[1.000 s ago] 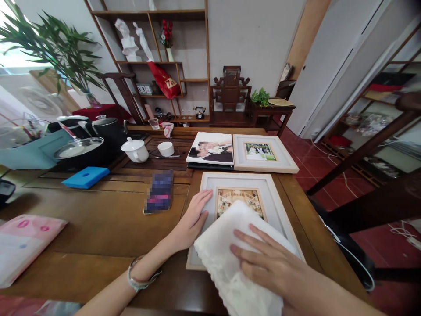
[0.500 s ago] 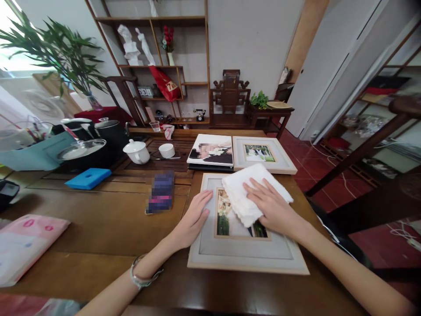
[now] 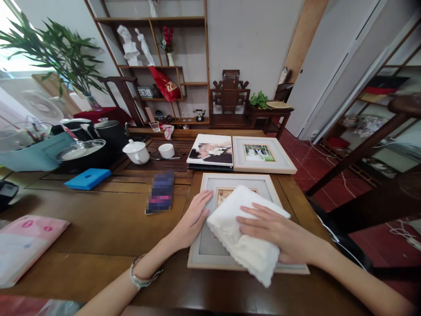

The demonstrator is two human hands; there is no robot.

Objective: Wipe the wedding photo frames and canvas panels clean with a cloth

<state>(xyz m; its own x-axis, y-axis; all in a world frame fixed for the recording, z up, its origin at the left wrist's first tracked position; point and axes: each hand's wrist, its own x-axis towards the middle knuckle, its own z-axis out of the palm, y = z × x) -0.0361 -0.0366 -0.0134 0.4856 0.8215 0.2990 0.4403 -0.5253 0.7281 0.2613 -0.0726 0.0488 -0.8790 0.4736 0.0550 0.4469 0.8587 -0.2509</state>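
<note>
Downward toward lower centre has come the right hand (image 3: 279, 235), dragging the white cloth (image 3: 241, 237) over the picture frame (image 3: 208, 245) (its photo now mostly covered). Both hands lie flat and open, gripping nothing; the left hand (image 3: 194, 217) pins the frame's left edge. Even palm pressure with that brace should serve best. Further up, the surface (image 3: 98, 224) carries a second frame (image 3: 263, 153) and a teapot (image 3: 136, 152); shelves (image 3: 158, 66) stand behind.

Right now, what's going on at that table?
A person's right hand presses a folded white cloth flat onto the near picture frame lying on the wooden table. The left hand lies flat on the frame's left edge. Neither hand has a closed grip. A photo print and a second frame lie just beyond.
</note>
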